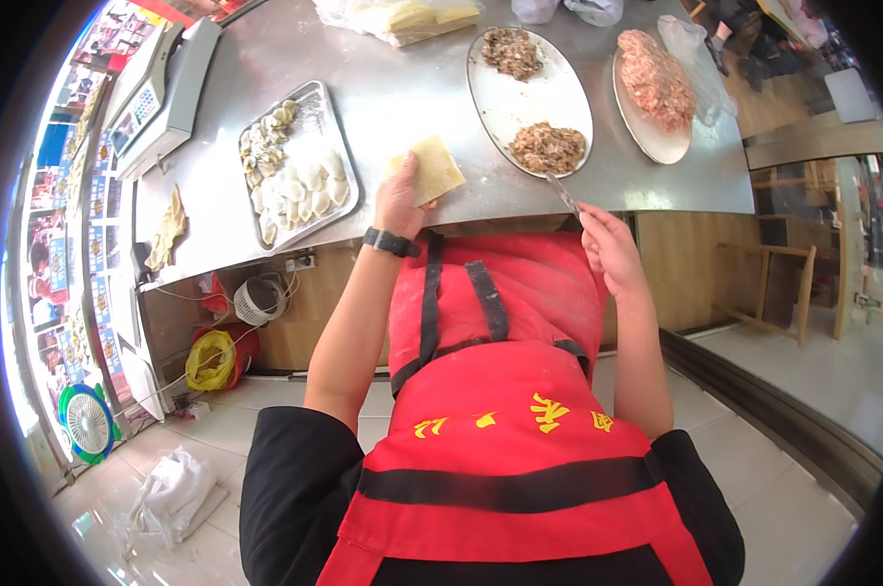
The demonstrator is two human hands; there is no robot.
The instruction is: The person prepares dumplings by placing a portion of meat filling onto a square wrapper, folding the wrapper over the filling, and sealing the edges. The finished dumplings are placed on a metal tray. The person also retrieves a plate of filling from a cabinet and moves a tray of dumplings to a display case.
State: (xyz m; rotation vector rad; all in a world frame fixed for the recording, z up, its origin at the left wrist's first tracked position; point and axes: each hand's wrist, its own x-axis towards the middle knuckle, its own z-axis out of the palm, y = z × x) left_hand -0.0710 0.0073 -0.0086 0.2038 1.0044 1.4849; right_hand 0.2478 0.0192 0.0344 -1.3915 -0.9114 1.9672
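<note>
My left hand (pixel 403 192) holds a stack of square yellow dough wrappers (pixel 436 170) above the steel table, thumb on top. Between the fingers of my right hand (pixel 607 245) is the handle of a thin metal spatula or knife (pixel 562 193). Its tip reaches the near rim of a white oval plate (pixel 537 99). On that plate lie two mounds of minced filling, a near mound (pixel 548 148) close to the tip and a darker far mound (pixel 512 53). Left of my left hand, a metal tray (pixel 345 157) carries rows of folded dumplings (pixel 295 192).
Pink minced meat (pixel 654 79) heaps on a second oval plate (pixel 668 149) at the right. Bagged wrappers (pixel 419 18) lie at the back of the steel table (pixel 405 95). A scale (pixel 170 95) and a dough scrap (pixel 169 228) occupy the left side. Glass panels (pixel 870 242) stand at right.
</note>
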